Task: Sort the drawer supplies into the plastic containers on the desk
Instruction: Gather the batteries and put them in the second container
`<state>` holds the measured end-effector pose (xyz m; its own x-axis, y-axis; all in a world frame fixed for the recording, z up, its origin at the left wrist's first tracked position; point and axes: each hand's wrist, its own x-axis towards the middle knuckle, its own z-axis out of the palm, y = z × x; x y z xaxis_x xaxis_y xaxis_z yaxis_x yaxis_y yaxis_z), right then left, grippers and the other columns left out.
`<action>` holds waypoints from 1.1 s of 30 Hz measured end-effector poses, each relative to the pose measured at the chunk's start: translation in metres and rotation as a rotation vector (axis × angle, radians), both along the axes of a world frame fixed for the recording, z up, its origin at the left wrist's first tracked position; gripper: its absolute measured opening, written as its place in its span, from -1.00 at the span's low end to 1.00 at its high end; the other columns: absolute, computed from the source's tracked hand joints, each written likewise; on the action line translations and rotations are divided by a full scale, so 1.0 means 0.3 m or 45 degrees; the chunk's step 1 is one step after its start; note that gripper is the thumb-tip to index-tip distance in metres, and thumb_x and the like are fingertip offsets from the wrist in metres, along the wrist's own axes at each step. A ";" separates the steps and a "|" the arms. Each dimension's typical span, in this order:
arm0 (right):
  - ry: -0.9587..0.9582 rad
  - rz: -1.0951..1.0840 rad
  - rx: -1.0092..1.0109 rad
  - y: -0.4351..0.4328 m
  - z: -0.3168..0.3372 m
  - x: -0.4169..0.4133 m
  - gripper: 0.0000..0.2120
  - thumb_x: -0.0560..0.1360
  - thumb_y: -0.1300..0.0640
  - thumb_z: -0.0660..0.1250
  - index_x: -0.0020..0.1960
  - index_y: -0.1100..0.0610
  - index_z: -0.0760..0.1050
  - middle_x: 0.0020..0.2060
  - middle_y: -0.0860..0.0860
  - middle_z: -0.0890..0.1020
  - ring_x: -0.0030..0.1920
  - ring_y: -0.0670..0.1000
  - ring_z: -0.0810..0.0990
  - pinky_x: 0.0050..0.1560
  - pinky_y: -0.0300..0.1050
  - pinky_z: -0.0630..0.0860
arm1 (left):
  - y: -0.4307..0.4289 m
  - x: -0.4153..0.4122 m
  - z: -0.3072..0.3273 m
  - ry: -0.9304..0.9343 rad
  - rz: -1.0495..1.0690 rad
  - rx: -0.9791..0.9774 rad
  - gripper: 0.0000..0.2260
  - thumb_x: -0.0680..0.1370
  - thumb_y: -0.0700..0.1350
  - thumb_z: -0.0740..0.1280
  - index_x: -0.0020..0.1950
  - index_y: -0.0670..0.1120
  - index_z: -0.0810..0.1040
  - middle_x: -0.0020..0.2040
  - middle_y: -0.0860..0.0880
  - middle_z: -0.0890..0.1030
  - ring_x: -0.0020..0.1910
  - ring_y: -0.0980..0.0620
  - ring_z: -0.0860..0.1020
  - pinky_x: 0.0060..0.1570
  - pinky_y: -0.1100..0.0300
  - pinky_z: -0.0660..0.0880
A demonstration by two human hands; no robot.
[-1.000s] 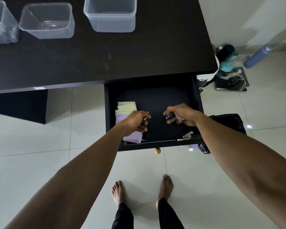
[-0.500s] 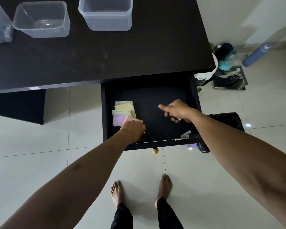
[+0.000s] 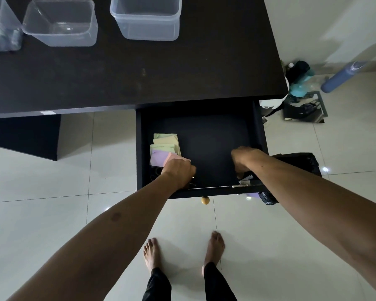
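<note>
The drawer (image 3: pixel 204 131) stands pulled out from under the bench (image 3: pixel 139 72); both hands are inside it, near its front wall. The left hand (image 3: pixel 178 172) lies knuckles up at the front left, touching the pink edge of the notes (image 3: pixel 164 146); its fingers curl under out of sight, so whether it grips anything cannot be told. The notes, green, yellow, purple and pink, sit in a loose stack against the drawer's left wall. The right hand (image 3: pixel 242 161) points fingers-down at the front right, just above some small pale supplies (image 3: pixel 245 181) in that corner; its grasp is hidden too. Three clear containers stand well apart from the drawer along the bench's far edge: a left one (image 3: pixel 0 29) cut off by the frame with something pale inside, a middle one (image 3: pixel 60 22) and a right one (image 3: pixel 146 18).
</note>
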<state>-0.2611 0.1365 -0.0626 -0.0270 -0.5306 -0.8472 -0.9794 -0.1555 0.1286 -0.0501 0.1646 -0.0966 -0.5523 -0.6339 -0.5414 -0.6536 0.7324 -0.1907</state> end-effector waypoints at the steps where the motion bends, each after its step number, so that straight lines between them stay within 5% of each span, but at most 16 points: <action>1: -0.010 -0.030 -0.003 0.007 -0.004 -0.004 -0.56 0.34 0.07 0.60 0.13 0.20 0.60 0.06 0.10 0.63 -0.01 0.15 0.66 0.03 -0.04 0.63 | -0.002 0.004 -0.003 0.016 -0.014 0.001 -0.77 0.58 -0.02 0.29 0.20 -0.02 0.58 0.10 -0.04 0.60 0.08 -0.09 0.60 0.02 0.05 0.45; 7: -0.084 -0.167 -0.027 0.015 -0.002 -0.019 -0.64 0.38 0.07 0.58 0.10 0.20 0.61 -0.08 0.07 0.60 -0.11 0.09 0.61 -0.12 -0.11 0.55 | -0.008 0.022 -0.008 0.149 0.055 0.030 -0.73 0.60 0.02 0.25 0.18 -0.08 0.60 0.12 -0.04 0.61 0.05 -0.08 0.61 -0.14 0.10 0.36; 14: -0.003 -0.162 -0.057 0.016 0.006 0.000 -0.76 0.37 0.19 0.55 -0.02 0.21 0.59 -0.05 0.10 0.57 -0.09 0.13 0.64 -0.05 -0.07 0.63 | 0.001 0.020 -0.018 0.151 0.157 0.005 -0.77 0.58 -0.02 0.29 0.16 -0.08 0.60 0.10 -0.05 0.61 0.03 -0.08 0.62 -0.15 0.09 0.39; 22: 0.013 -0.150 -0.095 0.059 -0.030 0.021 -0.65 0.48 0.28 0.39 0.27 0.23 0.54 0.18 0.14 0.58 0.14 0.16 0.62 0.03 -0.03 0.59 | -0.006 0.036 -0.049 0.250 0.251 0.041 -0.68 0.59 0.11 0.24 0.13 -0.09 0.59 0.05 -0.06 0.65 0.00 -0.08 0.62 -0.10 0.10 0.43; 29: 0.076 -0.207 -0.109 0.057 -0.028 0.025 -0.59 0.50 0.29 0.35 0.34 0.26 0.48 0.27 0.17 0.52 0.23 0.19 0.58 0.14 0.00 0.59 | -0.016 0.049 -0.045 0.580 0.574 0.235 -0.69 0.60 0.15 0.22 0.01 0.00 0.66 -0.01 -0.06 0.68 0.01 -0.12 0.59 0.00 0.07 0.43; 33: 0.016 -0.225 -0.064 0.045 -0.022 0.029 -0.64 0.48 0.25 0.36 0.27 0.25 0.52 0.18 0.14 0.56 0.13 0.16 0.63 0.11 -0.02 0.62 | -0.011 0.042 -0.023 0.799 0.832 0.365 -0.62 0.60 0.19 0.21 -0.12 -0.04 0.66 -0.23 -0.07 0.63 -0.11 -0.10 0.56 0.01 0.06 0.50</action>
<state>-0.2524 0.1501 -0.0691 -0.1337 -0.5586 -0.8186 -0.9892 0.0257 0.1440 -0.0374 0.1612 -0.1035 -0.3785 -0.8092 -0.4493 -0.8726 0.1502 0.4647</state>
